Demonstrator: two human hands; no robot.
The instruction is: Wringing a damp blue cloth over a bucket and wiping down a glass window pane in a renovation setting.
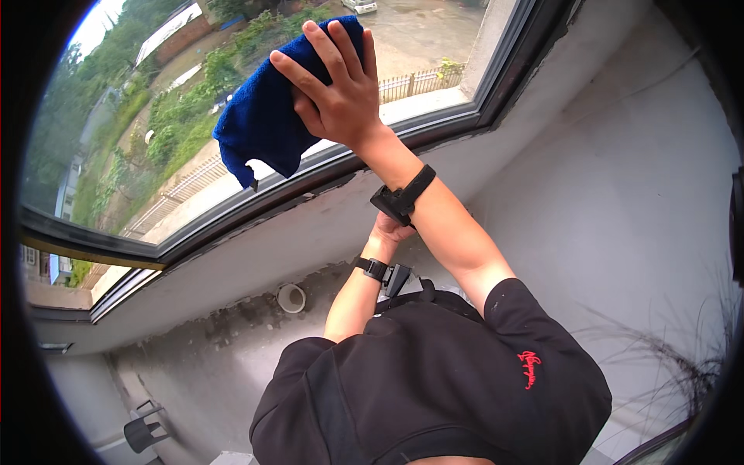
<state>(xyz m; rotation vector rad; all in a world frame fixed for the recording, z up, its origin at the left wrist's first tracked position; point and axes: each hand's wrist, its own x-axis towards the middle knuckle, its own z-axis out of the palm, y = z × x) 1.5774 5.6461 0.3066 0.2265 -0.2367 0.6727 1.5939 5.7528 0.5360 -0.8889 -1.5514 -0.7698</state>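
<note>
My right hand (340,96) presses a blue cloth (264,116) against the window glass (192,116), back of the hand up and fingers spread over the cloth. The cloth's lower corner hangs near the dark window frame (325,180). My left hand (392,226) is lower, below the sill and partly hidden behind my right wrist; its fingers and anything in them cannot be made out. Black straps with small black devices are on both wrists.
A grey wall (598,192) stands to the right. A white bucket (291,298) is on the stained floor under the window. A dark stool (142,433) is at lower left. Thin dry twigs (691,372) are at the right. A second window section (64,279) is at the left.
</note>
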